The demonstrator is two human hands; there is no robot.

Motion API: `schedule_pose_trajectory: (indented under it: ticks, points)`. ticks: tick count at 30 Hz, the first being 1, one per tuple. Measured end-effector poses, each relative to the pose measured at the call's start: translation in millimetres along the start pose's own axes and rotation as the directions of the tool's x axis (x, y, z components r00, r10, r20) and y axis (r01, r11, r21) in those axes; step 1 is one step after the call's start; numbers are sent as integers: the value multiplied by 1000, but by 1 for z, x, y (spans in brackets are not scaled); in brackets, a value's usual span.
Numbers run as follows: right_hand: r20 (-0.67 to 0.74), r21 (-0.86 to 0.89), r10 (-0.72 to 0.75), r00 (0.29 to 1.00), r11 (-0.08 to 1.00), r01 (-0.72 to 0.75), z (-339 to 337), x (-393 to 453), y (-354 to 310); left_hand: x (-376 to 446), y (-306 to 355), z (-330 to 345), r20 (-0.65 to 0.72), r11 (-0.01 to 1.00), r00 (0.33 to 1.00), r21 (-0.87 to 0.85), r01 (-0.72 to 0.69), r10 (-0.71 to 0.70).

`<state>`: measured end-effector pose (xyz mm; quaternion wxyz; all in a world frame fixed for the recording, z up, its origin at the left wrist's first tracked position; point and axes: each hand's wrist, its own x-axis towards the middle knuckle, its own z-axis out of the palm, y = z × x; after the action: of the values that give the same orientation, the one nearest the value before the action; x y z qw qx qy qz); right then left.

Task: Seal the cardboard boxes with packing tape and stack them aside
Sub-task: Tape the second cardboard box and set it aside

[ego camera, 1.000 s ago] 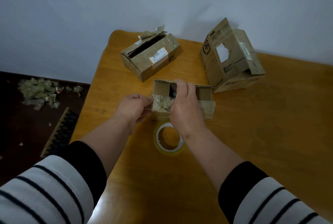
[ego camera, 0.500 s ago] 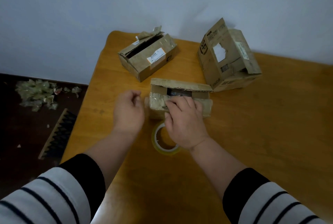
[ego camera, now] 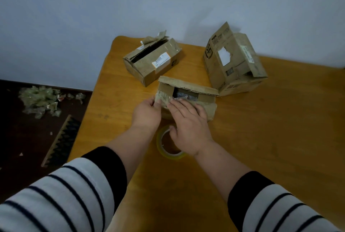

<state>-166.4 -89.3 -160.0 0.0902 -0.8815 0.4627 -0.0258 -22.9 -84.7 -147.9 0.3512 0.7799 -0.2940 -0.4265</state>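
Note:
A small cardboard box lies in the middle of the wooden table, its top flaps partly apart with a dark gap between them. My left hand pinches the crumpled old tape at the box's left end. My right hand lies flat on the near flap, fingers straight and pointing left. A roll of clear yellowish packing tape lies flat on the table just in front of the box, partly under my right wrist.
Two more open cardboard boxes stand behind: a low one at the back left and a taller one at the back right, against the wall. Crumpled tape scraps and a patterned mat lie on the dark floor to the left.
My right hand came out of the box's opening and now lies flat on the near flap. The far flap has folded down. My left hand moved back onto the tape at the box's left end.

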Motion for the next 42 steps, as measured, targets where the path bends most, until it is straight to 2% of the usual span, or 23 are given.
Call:
schedule_pose_trajectory:
  ticks: [3, 7, 9, 11, 12, 14, 16, 17, 19, 20, 21, 23, 25, 26, 28, 33, 36, 42]
  points:
    - [-21, 35, -7, 1000, 999, 7, -4, 4, 0, 4, 3, -3, -18, 998, 1000, 51, 21, -21]
    - [46, 31, -33, 998, 999, 31, 2, -1, 2, 1, 0, -4, 34, 995, 999, 96, -40, 37]
    - [28, 83, -54, 998, 995, 51, 1, -1, 4, 1, -4, -4, 15, 994, 999, 104, -40, 39]
    - [-91, 172, -55, 994, 983, 70, -3, -3, 5, 3, -7, -6, -35, 986, 999, 162, -35, 42]
    - [-210, 196, -11, 978, 979, 53, -5, -4, 7, 3, -8, -9, -66, 980, 997, 196, -29, 42]
    - [-425, 248, 178, 887, 966, -75, -7, -7, 13, 4, -13, -16, -109, 977, 991, 207, -51, 74]
    - [-508, 312, 333, 794, 931, -190, -10, -5, 23, 2, -14, -25, -115, 946, 969, 266, -183, 220]
    - [-492, 324, 364, 791, 920, -221, -12, -1, 29, 1, -12, -29, -85, 894, 941, 348, -281, 328]
    - [-371, 290, 342, 863, 926, -242, -17, 9, 41, 5, -4, -34, 72, 708, 853, 525, -473, 517]
    - [-303, 253, 299, 905, 941, -226, -18, 13, 45, 8, 0, -35, 178, 613, 816, 578, -539, 549]
    - [-237, 222, 250, 939, 955, -198, -17, 15, 47, 12, 3, -36, 287, 534, 795, 614, -581, 535]
    - [-107, 181, 176, 979, 971, -154, -14, 14, 48, 18, 4, -36, 457, 409, 795, 687, -601, 400]
    - [-24, 146, 136, 990, 981, -131, -8, 10, 50, 23, -3, -36, 520, 313, 806, 745, -590, 283]
    - [-6, 144, 128, 992, 982, -126, -6, 9, 52, 24, -7, -36, 524, 284, 804, 755, -591, 280]
    - [16, 154, 115, 993, 981, -116, -7, 9, 54, 24, -12, -35, 511, 275, 796, 754, -596, 324]
    - [44, 143, 83, 996, 986, -89, -10, 6, 49, 16, -27, -35, 478, 340, 773, 707, -620, 417]
    - [40, 181, 63, 997, 981, -69, -5, -1, 41, 8, -37, -43, 459, 380, 777, 689, -618, 431]
    - [43, 241, 59, 997, 968, -67, 2, -22, 24, -15, -57, -52, 412, 378, 799, 721, -580, 438]
